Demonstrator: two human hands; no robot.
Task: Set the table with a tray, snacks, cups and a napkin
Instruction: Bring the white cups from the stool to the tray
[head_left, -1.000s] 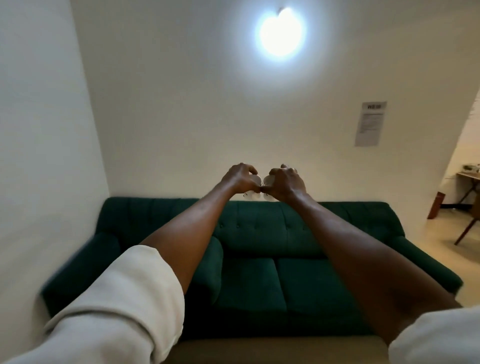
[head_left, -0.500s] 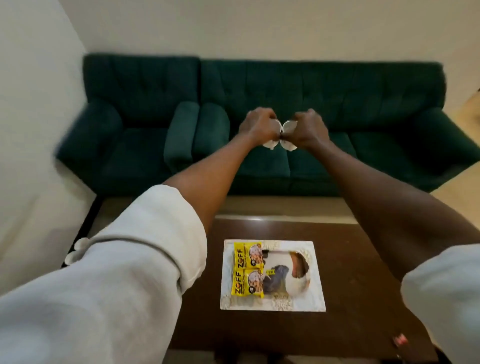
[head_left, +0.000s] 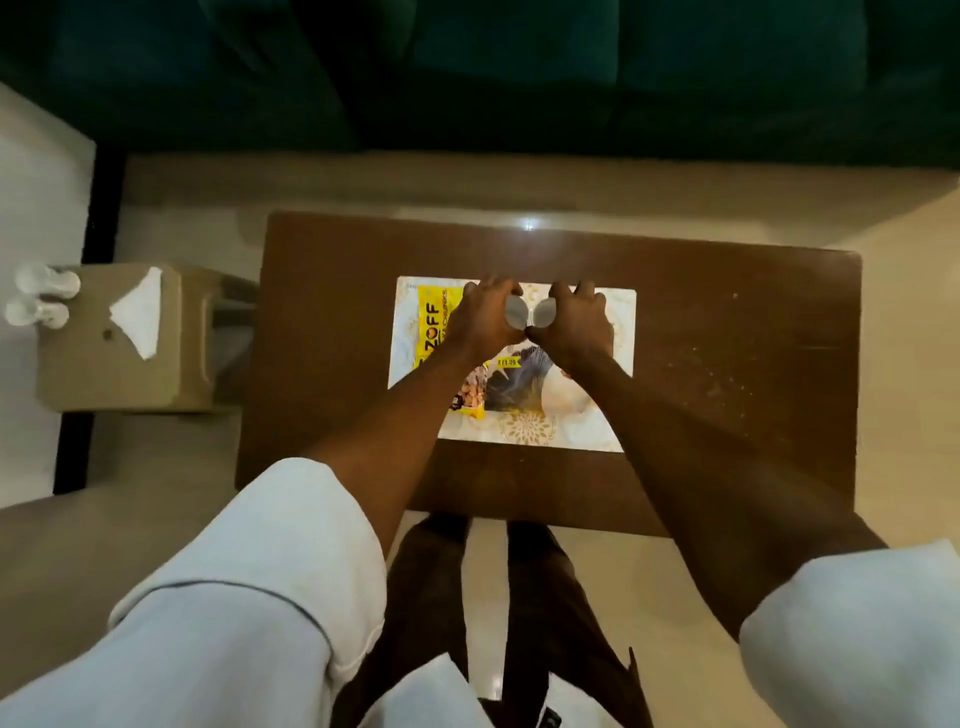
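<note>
Tray (head_left: 597, 421), snack packets (head_left: 434, 322) on bench (head_left: 727, 322). My left hand (head_left: 480, 325), right hand (head_left: 574, 335) grip cups (head_left: 515, 314), one each. Napkin (head_left: 137, 312) waits on stool (head_left: 104, 374).

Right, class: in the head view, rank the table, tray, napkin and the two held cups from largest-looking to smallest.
1. table
2. tray
3. napkin
4. left cup and right cup: alike and mostly covered, so tied.
</note>
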